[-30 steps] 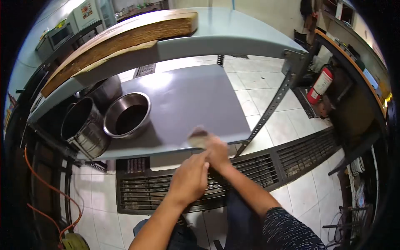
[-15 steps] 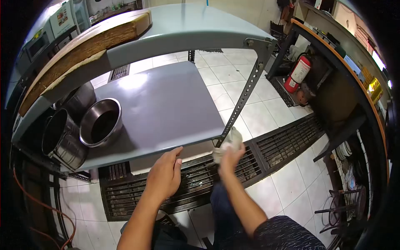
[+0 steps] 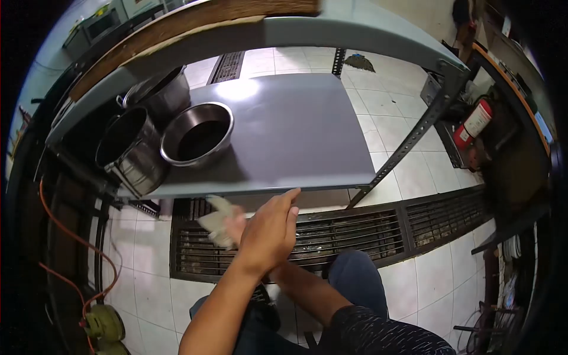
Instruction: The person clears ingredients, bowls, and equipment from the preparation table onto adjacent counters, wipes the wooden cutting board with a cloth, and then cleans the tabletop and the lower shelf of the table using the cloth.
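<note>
My left hand [image 3: 272,228] is stretched out with its fingertips at the front edge of the grey lower shelf [image 3: 296,130], holding nothing. Beneath it, my right forearm crosses to the left. Blurred by motion, my right hand [image 3: 235,226] grips a pale cloth [image 3: 215,223] just below the shelf's front edge. My left hand partly hides the right one. On the shelf's left side stand a steel bowl [image 3: 222,145], a metal pot [image 3: 148,168] and a larger pot [image 3: 177,94] behind them.
A thick wooden board [image 3: 236,18] lies on the upper tabletop. A perforated metal leg [image 3: 408,145] supports the right corner. Floor drain grates [image 3: 355,236] run below the shelf. A fire extinguisher [image 3: 473,123] stands at right; an orange hose [image 3: 71,228] hangs at left.
My right hand has swept the cloth leftward from the table leg, passing under my left arm. The view has shifted left. My left hand stays at the shelf edge.
</note>
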A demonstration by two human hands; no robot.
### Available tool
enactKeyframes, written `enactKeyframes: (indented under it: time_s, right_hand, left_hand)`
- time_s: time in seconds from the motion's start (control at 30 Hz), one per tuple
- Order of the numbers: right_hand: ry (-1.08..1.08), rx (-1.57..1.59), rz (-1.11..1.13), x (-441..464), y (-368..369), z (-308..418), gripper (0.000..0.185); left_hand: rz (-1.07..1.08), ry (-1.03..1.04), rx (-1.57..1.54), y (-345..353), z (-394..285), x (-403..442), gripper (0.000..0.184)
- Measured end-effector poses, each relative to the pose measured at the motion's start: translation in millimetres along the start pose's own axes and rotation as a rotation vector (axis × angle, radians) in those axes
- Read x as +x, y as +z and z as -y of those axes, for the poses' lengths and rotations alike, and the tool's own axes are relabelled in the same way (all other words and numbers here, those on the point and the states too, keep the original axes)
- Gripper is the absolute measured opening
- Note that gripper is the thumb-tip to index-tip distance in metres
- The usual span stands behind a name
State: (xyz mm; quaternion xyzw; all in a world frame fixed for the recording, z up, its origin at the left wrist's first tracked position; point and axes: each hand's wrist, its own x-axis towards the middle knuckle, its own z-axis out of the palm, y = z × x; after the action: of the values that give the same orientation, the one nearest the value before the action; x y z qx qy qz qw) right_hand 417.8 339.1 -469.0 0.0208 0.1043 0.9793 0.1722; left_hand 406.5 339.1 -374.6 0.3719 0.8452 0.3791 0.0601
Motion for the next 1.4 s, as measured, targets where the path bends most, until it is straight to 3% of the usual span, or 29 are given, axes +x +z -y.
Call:
enactKeyframes:
  time_s: [0.07, 0.13, 0.17, 0.2, 0.27, 0.37, 0.43, 0.53, 0.6, 0.73, 0.77, 0.87, 0.93, 1.03, 1.13, 1.2, 1.27, 1.3, 1.33, 1.37, 1.4]
  right_hand:
    - [-0.138, -0.057, 0.042, 19.9, -13.1, 21.6, 0.025]
    - [-0.451, -1.097, -0.03, 37.1, -61.5, 95.6, 0.03]
    - [-0.618, -1.295, -0.444, 34.7, -79.5, 130.3, 0.038]
    - [-0.693, -1.307, -0.639, 40.5, -85.3, 163.8, 0.047]
    - [-0.909, -1.244, -0.825, 55.3, -53.2, 178.4, 0.054]
    - [-0.924, -1.505, -0.875, 83.5, -65.7, 163.8, 0.053]
    - [-0.856, -1.612, -0.851, 87.0, -87.0, 107.3, 0.054]
    - [-0.702, -1.731, -0.745, 97.9, -113.1, 9.9, 0.055]
    - [-0.574, -1.809, -0.621, 113.2, -123.6, -57.6, 0.056]
    - [-0.365, -1.89, -0.15, 132.1, -149.6, -175.9, 0.055]
    - [-0.234, -1.956, -0.227, 129.1, -131.4, -203.1, 0.055]
    - [-0.073, -2.031, -0.034, 139.8, -132.6, -245.6, 0.056]
    - [0.601, -1.89, 0.384, 146.7, -128.7, -250.2, 0.056]
    - [0.864, -1.748, 0.54, 143.3, -142.5, -254.4, 0.04]
    - [1.209, -1.581, 0.554, 117.8, -146.2, -210.6, 0.032]
    - [1.277, -1.447, 0.477, 88.0, -143.5, -157.2, 0.035]
    - [1.194, -1.276, 0.146, 43.3, -142.5, -81.3, 0.039]
    - [1.073, -1.088, -0.127, 14.7, -147.0, -41.3, 0.041]
    - [0.922, -0.908, -0.346, -11.2, -137.4, -10.2, 0.044]
    - [0.834, -0.917, -0.482, -33.6, -122.8, 14.8, 0.046]
    - [0.953, -1.341, -0.482, -53.6, -72.5, 25.9, 0.047]
  left_hand:
    - [0.001, 0.029, 0.009, -2.6, 4.1, -1.6, 0.036]
    - [-0.003, 0.051, 0.003, -1.7, 5.3, -1.4, 0.037]
    - [0.004, 0.079, -0.021, 0.0, 5.2, -1.4, 0.037]
    - [0.01, 0.104, -0.038, 0.6, 5.3, -1.7, 0.038]
    - [0.015, 0.156, -0.058, -0.3, 4.2, 0.1, 0.039]
    - [0.248, 0.075, -0.023, -13.9, -22.5, 6.4, 0.038]
    - [-0.033, 0.212, -0.126, 21.2, 4.6, -0.6, 0.034]
    - [-0.044, -0.006, -0.253, 43.3, 19.0, 1.7, 0.033]
    - [0.058, 0.046, 0.082, 0.7, -17.0, -4.3, 0.035]
    - [-0.172, 0.055, 0.071, -16.9, -12.7, -22.0, 0.039]
    - [-0.269, 0.07, 0.089, -22.0, -9.7, -25.1, 0.039]
    - [-0.361, -0.013, 0.091, -50.1, 5.0, -39.1, 0.038]
    - [-0.41, -0.073, 0.096, -64.2, 13.1, -46.6, 0.037]
    - [-0.383, -0.136, 0.1, -68.7, 25.2, -46.5, 0.037]
    - [-0.335, -0.209, 0.071, -65.3, 37.7, -34.4, 0.037]
    - [-0.282, -0.175, 0.052, -61.2, 46.5, -26.8, 0.037]
    - [-0.102, -0.317, -0.096, -68.0, 53.9, -23.9, 0.037]
    - [-0.289, -0.288, -0.218, -47.7, 71.8, -31.6, 0.036]
    - [-0.5, -0.355, -0.071, -14.1, 89.3, -43.3, 0.037]
    - [-0.386, -0.389, 0.005, -3.5, 110.2, -60.6, 0.037]
    - [-0.278, -0.417, 0.084, -2.0, 126.6, -77.4, 0.038]
